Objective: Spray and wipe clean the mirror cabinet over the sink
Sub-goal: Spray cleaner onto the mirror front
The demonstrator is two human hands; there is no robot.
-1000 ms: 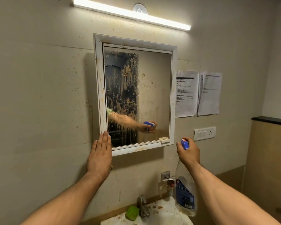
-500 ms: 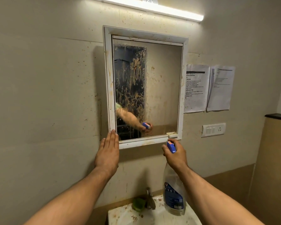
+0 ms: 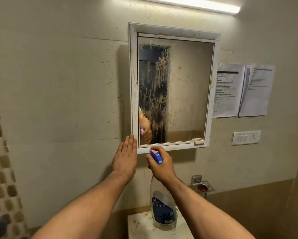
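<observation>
The white-framed mirror cabinet (image 3: 132, 80) hangs on the wall, its glass (image 3: 188, 87) streaked with brown grime and drips. My left hand (image 3: 126, 157) lies flat with straight fingers against the wall at the frame's lower left corner. My right hand (image 3: 162, 165) grips the blue trigger head (image 3: 156, 156) of a clear spray bottle (image 3: 163, 209), held just below the frame's bottom edge with the nozzle toward the glass. Both the hand and the nozzle are reflected in the mirror's lower left.
A stained white sink (image 3: 141, 226) sits below the bottle. A metal holder (image 3: 202, 185) is fixed to the wall right of it. Two paper notices (image 3: 229, 90) and a switch plate (image 3: 246, 138) are right of the cabinet. A tube light (image 3: 196, 5) runs above.
My right hand has carried the spray bottle left, from under the frame's right corner to beside my left hand. The view has shifted left; my left hand stays at the lower left corner.
</observation>
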